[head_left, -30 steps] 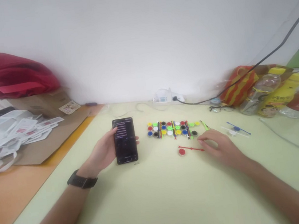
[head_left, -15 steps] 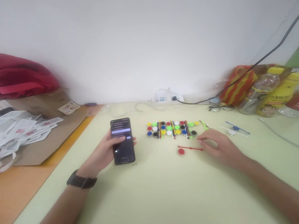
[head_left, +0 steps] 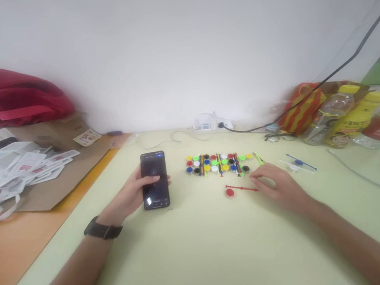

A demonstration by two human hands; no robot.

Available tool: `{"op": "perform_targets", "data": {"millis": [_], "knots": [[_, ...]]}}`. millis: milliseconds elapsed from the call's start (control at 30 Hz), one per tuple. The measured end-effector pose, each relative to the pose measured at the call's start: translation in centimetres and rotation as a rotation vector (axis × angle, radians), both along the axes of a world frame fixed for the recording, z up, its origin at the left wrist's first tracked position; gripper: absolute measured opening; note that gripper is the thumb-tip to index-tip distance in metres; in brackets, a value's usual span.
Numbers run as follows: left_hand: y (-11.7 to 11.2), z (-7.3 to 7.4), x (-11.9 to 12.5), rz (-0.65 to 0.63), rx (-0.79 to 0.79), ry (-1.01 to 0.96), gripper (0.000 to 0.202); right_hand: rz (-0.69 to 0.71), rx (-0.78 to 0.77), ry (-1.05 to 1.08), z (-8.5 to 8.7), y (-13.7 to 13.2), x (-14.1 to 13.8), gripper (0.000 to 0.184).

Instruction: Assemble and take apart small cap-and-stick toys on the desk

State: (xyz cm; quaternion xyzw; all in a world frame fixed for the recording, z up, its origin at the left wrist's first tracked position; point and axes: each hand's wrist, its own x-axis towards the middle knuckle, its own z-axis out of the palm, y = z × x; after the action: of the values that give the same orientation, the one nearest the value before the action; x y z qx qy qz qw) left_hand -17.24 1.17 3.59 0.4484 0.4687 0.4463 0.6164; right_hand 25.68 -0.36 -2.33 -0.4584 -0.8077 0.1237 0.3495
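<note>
My left hand grips a black smartphone upright, with the thumb lying over its mostly dark screen. On the table to the right, my right hand is curled, thumb and forefinger close together; whether anything is between them is hidden. The tip of a red plastic arrow reaches up to that hand, with a red round disc just below the arrow. Beyond lie rows of small coloured discs with bundles of thin coloured arrows between them. A yellow-green arrow lies just past my right fingers.
Right of my hand are a blue arrow and a white arrow. Eyeglasses, plastic bottles and a cable lie further right. A power strip sits by the wall. White cards cover cardboard at left.
The phone screen has gone from lines of text with a highlighted band to mostly dark, with a small blue patch at its top. Both hands stay in place.
</note>
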Motion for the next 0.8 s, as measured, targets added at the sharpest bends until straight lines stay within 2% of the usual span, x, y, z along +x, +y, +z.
{"op": "perform_targets", "data": {"millis": [200,433,800], "knots": [[0.5,-0.3,-0.4,0.025,-0.036,-0.040,0.058,-0.002,-0.018,-0.005,0.2,-0.2,0.0,0.017],[0.9,-0.1,-0.5,0.066,-0.111,-0.173,0.044,0.003,-0.024,-0.014,0.4,-0.1,0.0,0.019],[1.1,0.2,-0.5,0.108,-0.132,-0.133,0.049,0.013,-0.052,-0.067,-0.1,-0.1,0.2,0.018]]}}
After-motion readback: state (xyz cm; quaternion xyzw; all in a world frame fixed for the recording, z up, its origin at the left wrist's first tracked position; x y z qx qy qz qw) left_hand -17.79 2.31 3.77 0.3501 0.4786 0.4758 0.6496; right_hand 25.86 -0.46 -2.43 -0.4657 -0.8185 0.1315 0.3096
